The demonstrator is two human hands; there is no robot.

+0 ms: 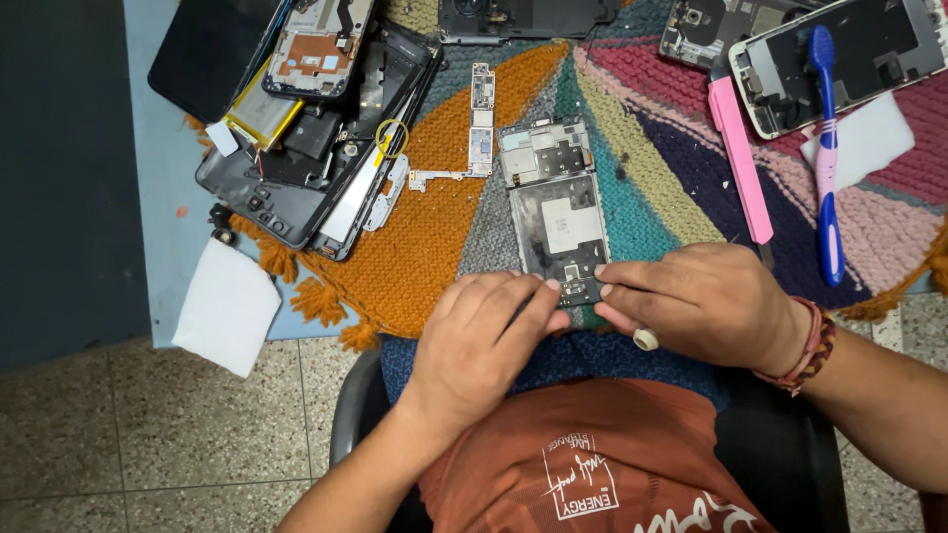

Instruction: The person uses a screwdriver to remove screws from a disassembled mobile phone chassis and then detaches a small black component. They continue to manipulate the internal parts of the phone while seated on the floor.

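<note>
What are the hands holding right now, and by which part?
Both hands, left hand and right hand, pinch the near end of the opened phone body on the knitted mat. A thin dark tool seems tucked in the left grip.

Phone repair workshop: opened phones (296,128), loose circuit boards (481,118), pink pry tool (741,163), brush (828,148) on mat-covered worktop (163,197).

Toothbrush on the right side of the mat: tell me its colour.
The toothbrush has a blue head and a pink-and-blue handle. The head view, the only one, shows it.
</note>
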